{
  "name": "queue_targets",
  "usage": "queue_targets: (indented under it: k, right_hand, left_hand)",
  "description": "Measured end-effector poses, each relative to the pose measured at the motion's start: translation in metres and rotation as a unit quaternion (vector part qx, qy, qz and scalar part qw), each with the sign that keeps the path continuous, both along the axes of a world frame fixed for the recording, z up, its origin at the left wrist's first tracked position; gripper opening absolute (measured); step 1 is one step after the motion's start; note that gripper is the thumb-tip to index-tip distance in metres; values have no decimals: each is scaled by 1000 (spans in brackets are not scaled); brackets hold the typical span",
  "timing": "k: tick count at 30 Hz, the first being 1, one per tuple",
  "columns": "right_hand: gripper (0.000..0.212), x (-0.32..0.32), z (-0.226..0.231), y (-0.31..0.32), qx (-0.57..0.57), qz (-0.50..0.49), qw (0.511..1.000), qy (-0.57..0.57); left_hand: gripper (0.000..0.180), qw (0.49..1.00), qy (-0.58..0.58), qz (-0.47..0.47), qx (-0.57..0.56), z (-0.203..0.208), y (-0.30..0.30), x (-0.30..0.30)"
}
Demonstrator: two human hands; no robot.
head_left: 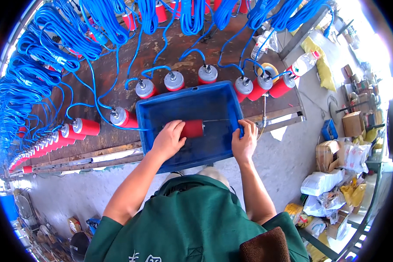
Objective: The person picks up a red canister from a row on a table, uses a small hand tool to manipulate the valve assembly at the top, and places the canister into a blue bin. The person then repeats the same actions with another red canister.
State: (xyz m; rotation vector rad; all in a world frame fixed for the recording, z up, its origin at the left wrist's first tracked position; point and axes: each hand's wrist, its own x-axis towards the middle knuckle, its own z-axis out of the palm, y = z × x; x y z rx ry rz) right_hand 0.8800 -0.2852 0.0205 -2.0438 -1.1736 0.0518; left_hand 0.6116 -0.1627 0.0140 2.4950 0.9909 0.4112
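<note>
A deep blue plastic tub (185,91) is in front of me at the near edge of the brown table, slightly tilted in view. Inside it lies a red cylinder (194,129) on its side. My left hand (167,140) is closed around the cylinder's left end, thumb on the near side and fingers on top, hiding that end. A blue cable runs over the tub's left rim toward this hand. At the tub's right wall, my right hand (245,143) grips the rim, its fingers hooked over the edge.
Red cylinders with grey metal caps (207,74) and blue cables stand around the tub and in a row to the left. Coiled blue cables (102,22) fill the table's back. A plastic bottle (305,63) and tape roll (268,71) sit right; boxes (327,156) and bags beyond.
</note>
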Motion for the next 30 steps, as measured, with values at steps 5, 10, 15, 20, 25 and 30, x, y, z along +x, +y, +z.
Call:
queue_targets:
  k: [5,10,15,20,25,30]
  right_hand:
    - [31,-1,1,0,10,-3,1000,3]
    - [31,-1,4,-1,17,-11,1000,14]
    - [31,-1,5,-1,25,-21,999,25]
    - [32,1,2,-2,43,-12,999,26]
    - [31,1,3,-1,52,3,998,18]
    - [27,-11,15,1,88,92,992,-12]
  left_hand:
    - [79,977,191,-93,-30,-16,35,31]
    - [105,948,297,-110,-34,-30,41,44]
    - [109,939,321,-119,18,-18,40,47]
    - [105,910,382,-157,42,37,33,57]
    - [103,894,418,-148,64,95,28,49]
    - [105,887,415,-163,120,130,20,29]
